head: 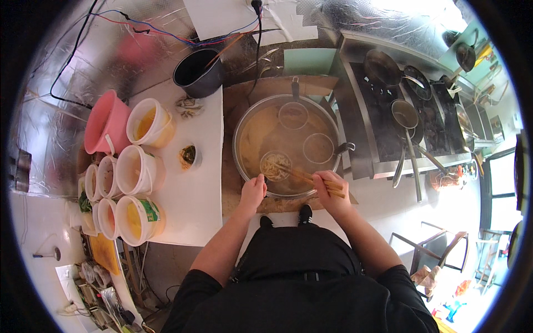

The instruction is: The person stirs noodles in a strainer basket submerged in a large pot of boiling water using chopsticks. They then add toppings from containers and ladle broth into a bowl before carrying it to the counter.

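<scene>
A large round metal pot point(287, 183) of cloudy brownish liquid stands in front of me. My left hand point(254, 192) is closed on the dark handle of a strainer basket point(266, 156) at the pot's near left rim. Noodles point(275, 165) lie in that basket, low in the liquid. My right hand point(333, 193) grips long wooden chopsticks point(306, 177), whose tips reach into the noodles. Another strainer basket point(293, 116) hangs at the far rim and one more point(318, 148) at the right rim, both with dark handles.
Left of the pot, a white table point(200, 200) bears plastic tubs point(139, 170), a pink bucket point(100, 125), a small cup of food point(195, 157) and a black pot point(199, 75). At right, a stove point(374, 162) holds pans point(381, 68) with protruding handles. Black cables hang behind.
</scene>
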Demonstrator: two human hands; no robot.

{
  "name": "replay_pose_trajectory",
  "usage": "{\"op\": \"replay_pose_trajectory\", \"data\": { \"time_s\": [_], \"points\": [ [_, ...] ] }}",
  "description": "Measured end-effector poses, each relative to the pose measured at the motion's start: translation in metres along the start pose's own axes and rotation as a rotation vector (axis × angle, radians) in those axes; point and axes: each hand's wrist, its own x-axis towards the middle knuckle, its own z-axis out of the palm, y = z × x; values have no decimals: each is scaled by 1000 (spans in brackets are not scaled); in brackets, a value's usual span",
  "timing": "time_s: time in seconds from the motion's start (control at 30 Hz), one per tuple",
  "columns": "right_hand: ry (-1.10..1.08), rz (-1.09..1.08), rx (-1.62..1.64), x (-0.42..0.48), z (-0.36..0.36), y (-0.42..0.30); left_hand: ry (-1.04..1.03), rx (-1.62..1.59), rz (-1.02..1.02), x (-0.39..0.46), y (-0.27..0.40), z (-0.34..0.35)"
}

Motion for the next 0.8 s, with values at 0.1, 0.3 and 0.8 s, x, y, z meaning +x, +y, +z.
{"op": "replay_pose_trajectory", "data": {
  "time_s": [0.1, 0.3, 0.8],
  "points": [
    [40, -34, -49, 1, 7, 5, -9, 29, -1, -1, 5, 0],
    [-111, 3, -93, -12, 15, 28, -2, 4, 16, -1, 3, 1],
    [-263, -50, -93, -20, 27, 24, 7, -40, -7, 2, -3, 3]
  ]
}}
